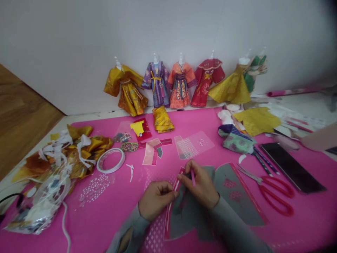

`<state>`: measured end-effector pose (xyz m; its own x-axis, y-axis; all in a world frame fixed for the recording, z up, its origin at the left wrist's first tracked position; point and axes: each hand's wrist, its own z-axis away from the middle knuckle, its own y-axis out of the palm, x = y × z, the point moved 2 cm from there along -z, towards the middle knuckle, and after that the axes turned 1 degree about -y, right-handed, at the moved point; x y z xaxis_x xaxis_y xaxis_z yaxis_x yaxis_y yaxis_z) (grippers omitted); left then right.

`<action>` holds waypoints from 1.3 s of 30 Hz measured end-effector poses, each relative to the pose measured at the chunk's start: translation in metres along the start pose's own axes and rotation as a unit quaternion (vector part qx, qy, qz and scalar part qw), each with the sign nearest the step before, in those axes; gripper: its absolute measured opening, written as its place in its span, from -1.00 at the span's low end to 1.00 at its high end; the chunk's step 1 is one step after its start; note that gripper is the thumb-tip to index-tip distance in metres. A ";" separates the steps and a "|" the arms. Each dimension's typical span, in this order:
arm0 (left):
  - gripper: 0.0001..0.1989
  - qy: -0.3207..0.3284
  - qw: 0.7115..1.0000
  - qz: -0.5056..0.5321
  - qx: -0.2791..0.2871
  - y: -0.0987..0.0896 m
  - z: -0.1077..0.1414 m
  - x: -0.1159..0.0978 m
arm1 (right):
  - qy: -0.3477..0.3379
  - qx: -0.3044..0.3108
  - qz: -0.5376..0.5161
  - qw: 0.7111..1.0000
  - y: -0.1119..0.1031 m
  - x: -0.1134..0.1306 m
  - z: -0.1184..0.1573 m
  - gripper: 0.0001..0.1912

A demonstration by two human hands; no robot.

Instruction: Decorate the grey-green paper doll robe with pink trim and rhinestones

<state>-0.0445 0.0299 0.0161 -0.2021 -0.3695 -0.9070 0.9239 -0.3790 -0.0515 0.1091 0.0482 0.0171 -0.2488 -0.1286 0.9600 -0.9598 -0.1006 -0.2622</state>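
Note:
A grey fabric-like piece [189, 214] with a pink border and a white strip along its left edge lies before me. My left hand [158, 198] is closed, pinching that bordered edge between thumb and finger. Just above it, my right hand [201, 184] is closed around a slim pink stick [193, 176]. Its thumb and fingertip meet at the upper end of the strip; exactly what they pinch there is hidden. Under my right forearm and to the right spreads another grey piece [247, 205] with pink flower patterns and a pink edge.
Red-handled scissors [276, 193], a black phone [292, 167] and two patterned pencils [263, 161] lie right. Left are a tape roll [111, 160], loose gems [93, 188] and a heap of golden fabric [86, 147]. Doll outfits [181, 84] stand along the wall.

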 end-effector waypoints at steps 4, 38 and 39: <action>-0.71 0.011 1.000 0.000 0.001 0.000 0.000 -0.001 | -0.005 -0.004 -0.004 1.000 -0.001 0.000 -0.001 -0.76; -0.56 0.146 0.982 -0.012 -0.122 -0.010 0.013 -0.022 | -0.024 0.001 -0.006 1.000 -0.001 -0.005 -0.003 -0.77; -0.57 0.145 0.986 -0.018 -0.083 -0.005 0.021 -0.028 | -0.027 -0.002 -0.006 1.000 0.000 -0.005 -0.003 -0.78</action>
<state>-0.0503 0.0243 0.0503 -0.1576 -0.0913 -0.9833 0.9632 -0.2340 -0.1326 0.1103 0.0520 0.0126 -0.2293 -0.1807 0.9564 -0.9632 -0.0991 -0.2497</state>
